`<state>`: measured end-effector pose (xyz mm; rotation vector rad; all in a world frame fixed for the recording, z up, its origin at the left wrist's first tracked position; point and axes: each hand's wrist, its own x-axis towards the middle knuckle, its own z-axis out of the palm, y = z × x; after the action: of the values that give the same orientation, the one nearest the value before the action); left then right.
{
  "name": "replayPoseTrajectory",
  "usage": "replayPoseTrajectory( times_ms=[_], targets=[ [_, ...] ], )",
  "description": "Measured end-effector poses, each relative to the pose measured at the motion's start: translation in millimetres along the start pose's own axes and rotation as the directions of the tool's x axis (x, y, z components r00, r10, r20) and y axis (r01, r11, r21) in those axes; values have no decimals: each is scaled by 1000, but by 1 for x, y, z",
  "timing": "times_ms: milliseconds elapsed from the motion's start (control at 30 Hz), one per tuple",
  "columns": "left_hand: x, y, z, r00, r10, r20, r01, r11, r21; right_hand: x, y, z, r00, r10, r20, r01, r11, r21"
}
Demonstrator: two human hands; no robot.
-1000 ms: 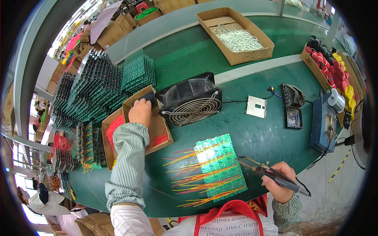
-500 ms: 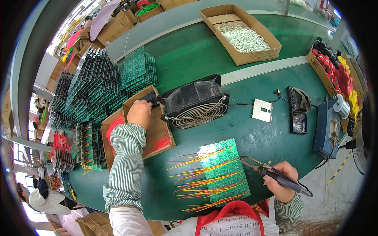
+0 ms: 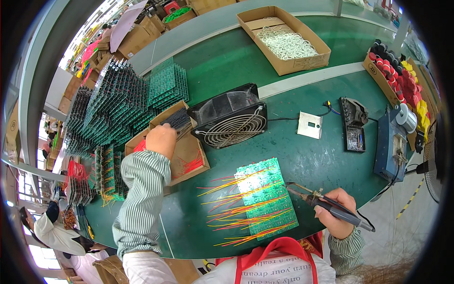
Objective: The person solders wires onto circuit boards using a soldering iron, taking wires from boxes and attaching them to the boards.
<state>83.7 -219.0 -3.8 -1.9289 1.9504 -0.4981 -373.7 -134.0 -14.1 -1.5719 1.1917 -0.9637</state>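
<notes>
1. The circuit board panel [image 3: 269,195] lies on the counter [image 3: 281,144] before the person, and red and yellow wires [image 3: 236,215] cross it in rows, with loose ends at its left.
2. I judge this wiring well advanced, since wires are present from its upper to its lower part. None of the black wires [image 3: 176,119] in the cardboard box [image 3: 190,147] is visible on it; whether every joint is finished, I cannot tell.
3. Farther left, the stacked circuit boards [image 3: 116,102] show no wires that I can make out, so probably much is left.
4. Of the hands, the right hand [image 3: 335,226] grips the soldering iron [image 3: 347,218], its tip just beside the panel's right edge. The left hand [image 3: 161,140] is curled above the box; its fingertips are hidden, so I cannot tell if it holds something.
5. The counter's near edge passes close below the panel. Open room lies between panel and metal plate [image 3: 305,130]; beside the box, the fan [image 3: 231,128] leaves little.
</notes>
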Motion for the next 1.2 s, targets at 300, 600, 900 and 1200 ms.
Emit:
replayPoseTrajectory(
  times_ms=[300,600,900,1200],
  targets=[
    [-30,42,24,983,-47,176,13,982,188,4,-8,7,993,-114,9,114,993,8],
    [-76,81,-71,982,115,-151,-189,662,-726,19,-8,19,983,-167,71,166,986,23],
    [-83,122,-51,987,154,40,-21,372,-928,36,-21,37,979,-100,177,94,995,38],
    [-76,123,-38,987,151,47,3,278,-961,52,-18,57,975,2,220,-23,996,91]
  ],
)
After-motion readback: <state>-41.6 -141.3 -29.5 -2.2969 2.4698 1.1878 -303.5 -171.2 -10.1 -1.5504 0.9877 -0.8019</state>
